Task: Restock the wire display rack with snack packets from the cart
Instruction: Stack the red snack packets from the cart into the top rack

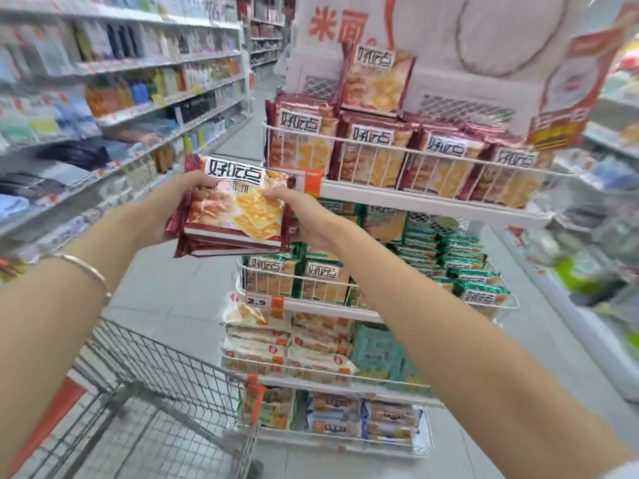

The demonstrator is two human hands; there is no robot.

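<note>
A small stack of dark-red snack packets (232,210) is held up in front of me, left of the wire display rack (408,157). My left hand (173,205) grips the stack from its left side and underneath. My right hand (304,216) holds the right side, thumb pinching the top packet's face. The rack's top tier holds a row of the same red packets (377,150), with one more standing above them. Lower tiers carry green, white and blue packets. The wire cart (145,402) stands at the lower left; no packets show in the visible part of its basket.
A long store shelf (121,98) of bottles and goods runs along the left of the aisle. A large cardboard display header (449,36) rises above the rack. More blurred shelving (605,236) lies at the right. Grey tiled floor (179,295) shows between cart and rack.
</note>
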